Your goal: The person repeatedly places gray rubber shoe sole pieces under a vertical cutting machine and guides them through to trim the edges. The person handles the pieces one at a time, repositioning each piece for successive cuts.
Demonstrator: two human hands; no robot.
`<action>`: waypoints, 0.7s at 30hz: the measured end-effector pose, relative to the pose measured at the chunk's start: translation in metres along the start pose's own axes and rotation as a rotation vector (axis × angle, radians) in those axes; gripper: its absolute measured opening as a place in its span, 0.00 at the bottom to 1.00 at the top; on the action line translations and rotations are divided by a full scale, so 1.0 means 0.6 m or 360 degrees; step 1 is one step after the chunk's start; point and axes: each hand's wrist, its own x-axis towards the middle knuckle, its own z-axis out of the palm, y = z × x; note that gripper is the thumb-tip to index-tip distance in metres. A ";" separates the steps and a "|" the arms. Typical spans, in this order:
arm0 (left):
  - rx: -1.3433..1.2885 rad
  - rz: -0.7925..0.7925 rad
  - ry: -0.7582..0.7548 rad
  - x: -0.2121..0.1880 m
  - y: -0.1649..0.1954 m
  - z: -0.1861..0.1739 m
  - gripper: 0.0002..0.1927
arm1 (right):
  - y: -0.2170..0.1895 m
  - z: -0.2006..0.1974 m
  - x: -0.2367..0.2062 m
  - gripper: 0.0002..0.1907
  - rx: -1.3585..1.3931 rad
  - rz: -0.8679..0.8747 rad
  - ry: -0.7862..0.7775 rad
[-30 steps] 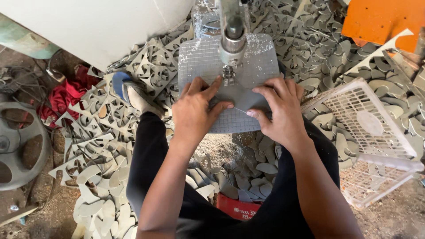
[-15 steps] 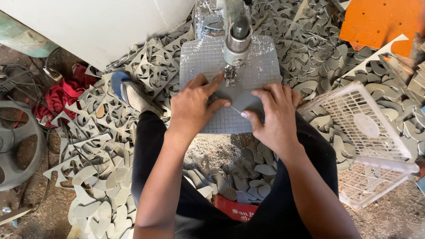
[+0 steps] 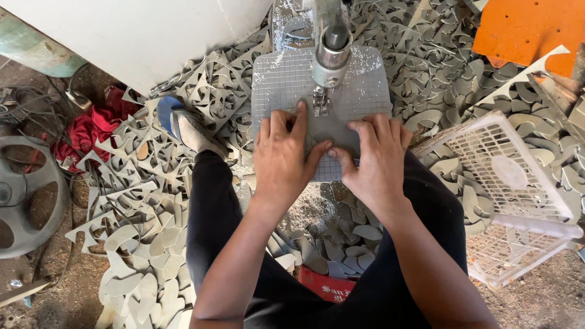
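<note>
Two bare hands are in view, the left hand (image 3: 281,159) and the right hand (image 3: 373,163). One gridded saw table (image 3: 286,82), one white plastic crate (image 3: 515,198), one orange panel (image 3: 527,27), one grey wheel (image 3: 24,195), one red cloth (image 3: 91,128), one blue sandal (image 3: 173,119). Grey offcuts (image 3: 140,201) are too many to count.

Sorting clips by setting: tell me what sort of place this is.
Probably a small cutting workshop: both hands, left hand and right hand, press a grey sheet under a saw blade, with grey offcuts heaped around.
</note>
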 end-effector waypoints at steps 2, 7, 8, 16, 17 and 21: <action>0.0010 -0.0016 -0.0005 0.001 0.000 0.001 0.38 | 0.000 0.001 0.001 0.26 -0.0010 0.0001 0.0008; 0.0117 0.0104 0.0146 0.001 -0.003 0.009 0.37 | 0.000 0.004 0.002 0.27 -0.0019 -0.0002 0.0024; 0.0113 0.0094 0.0120 0.001 -0.004 0.012 0.37 | 0.001 0.004 0.003 0.27 -0.0026 0.0000 0.0023; 0.0117 0.0083 0.0052 0.003 -0.014 0.025 0.37 | -0.001 0.008 0.004 0.26 -0.0064 0.0018 0.0014; 0.0107 0.0084 0.0049 0.004 -0.015 0.025 0.37 | -0.001 0.009 0.004 0.26 -0.0065 0.0019 0.0012; 0.0096 0.0094 0.0034 0.007 -0.019 0.024 0.37 | -0.003 0.009 0.007 0.27 -0.0069 0.0024 0.0004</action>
